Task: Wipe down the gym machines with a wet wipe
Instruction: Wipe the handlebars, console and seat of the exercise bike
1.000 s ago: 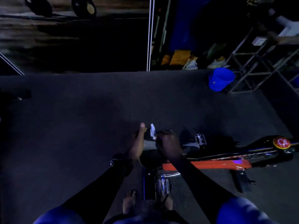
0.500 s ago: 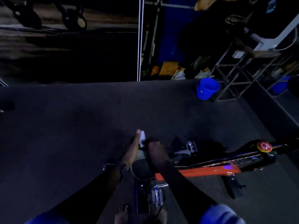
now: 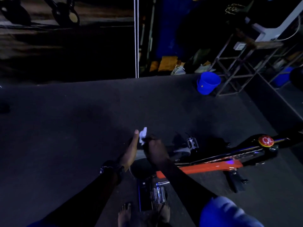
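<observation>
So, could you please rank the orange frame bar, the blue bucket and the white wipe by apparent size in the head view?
1. orange frame bar
2. blue bucket, though it sits farther away
3. white wipe

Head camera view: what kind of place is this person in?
Probably a dim gym or workout room. An exercise bike with pedals stands on dark floor matting, and more wheeled machines sit at the back. A blue bucket suggests cleaning.

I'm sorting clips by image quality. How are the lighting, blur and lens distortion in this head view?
Head view: very dim, heavy shadow; the right hand is nearly a silhouette, while the white wipe and blue bucket stand out. Top-left background is smeared. Wide-angle lens bends the floor edge and rack lines.
</observation>
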